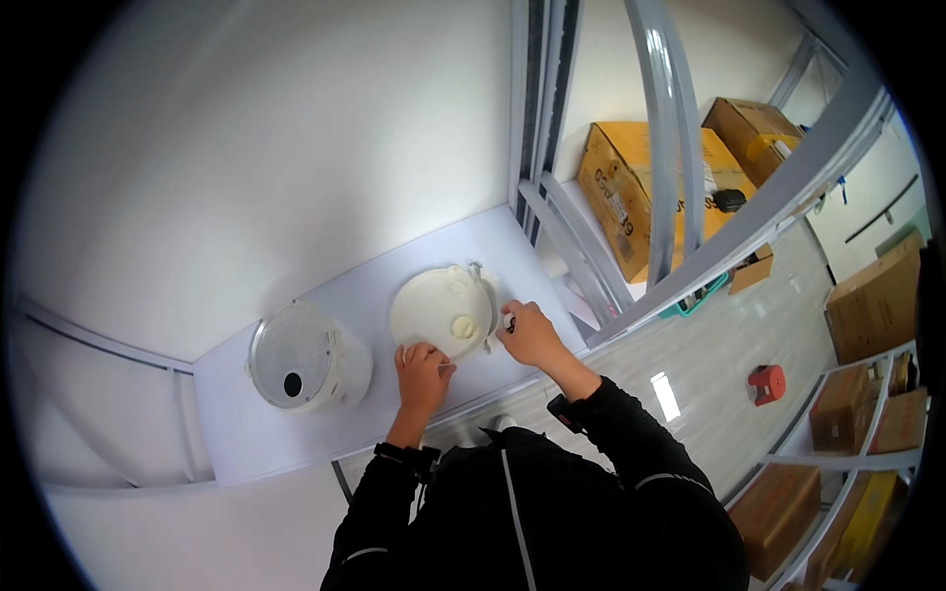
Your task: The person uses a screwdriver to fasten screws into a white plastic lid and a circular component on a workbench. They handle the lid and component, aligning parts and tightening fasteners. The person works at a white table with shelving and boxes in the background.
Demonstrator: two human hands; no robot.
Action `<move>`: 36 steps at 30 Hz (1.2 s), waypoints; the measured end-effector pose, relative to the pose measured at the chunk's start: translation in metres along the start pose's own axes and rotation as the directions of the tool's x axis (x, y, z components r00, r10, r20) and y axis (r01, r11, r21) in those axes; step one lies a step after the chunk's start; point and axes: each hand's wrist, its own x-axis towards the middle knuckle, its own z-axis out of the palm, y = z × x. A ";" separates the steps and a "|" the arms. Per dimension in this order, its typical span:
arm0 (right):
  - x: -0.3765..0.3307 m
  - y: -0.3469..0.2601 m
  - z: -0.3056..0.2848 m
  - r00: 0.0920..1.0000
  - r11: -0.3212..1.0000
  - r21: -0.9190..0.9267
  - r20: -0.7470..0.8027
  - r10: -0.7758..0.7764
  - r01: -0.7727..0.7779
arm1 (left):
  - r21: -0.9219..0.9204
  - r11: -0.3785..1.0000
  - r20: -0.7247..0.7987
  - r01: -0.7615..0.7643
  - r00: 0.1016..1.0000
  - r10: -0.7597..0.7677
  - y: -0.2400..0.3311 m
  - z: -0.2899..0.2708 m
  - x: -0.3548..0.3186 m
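Left hand: your left hand [422, 379] is resting at the near-left rim of the cream round dish [419, 307], fingers bending; whether they are pinching anything, I cannot tell.
Right hand: your right hand [533, 337] is closing its fingertips around a small black-and-white piece [508, 321], just beside the dish's right rim.
Dish: it is lying between your two hands and slightly beyond them, on the white table [483, 231].
Inside dish: a small cream disc [465, 327] is sitting between your hands, nearer the right one.
Clasp: a metal clasp [476, 268] is projecting from the rim, beyond your right-hand grip.
Drum: a white drum [353, 372] is standing left of your left hand, apart from it.
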 end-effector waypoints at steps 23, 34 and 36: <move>0.051 0.013 0.061 0.986 0.979 -0.122 0.046 -0.160 0.164 | -0.234 0.965 -0.450 0.119 0.867 -0.216 0.015 -0.065 -0.017; 0.050 -0.006 0.069 0.988 0.972 -0.180 0.044 -0.145 0.151 | -0.657 0.735 -0.401 0.168 0.747 -0.530 0.028 -0.099 -0.011; 0.044 -0.015 0.068 0.990 0.971 -0.194 0.029 -0.140 0.143 | -0.719 0.681 -0.348 0.137 0.778 -0.523 0.029 -0.110 -0.012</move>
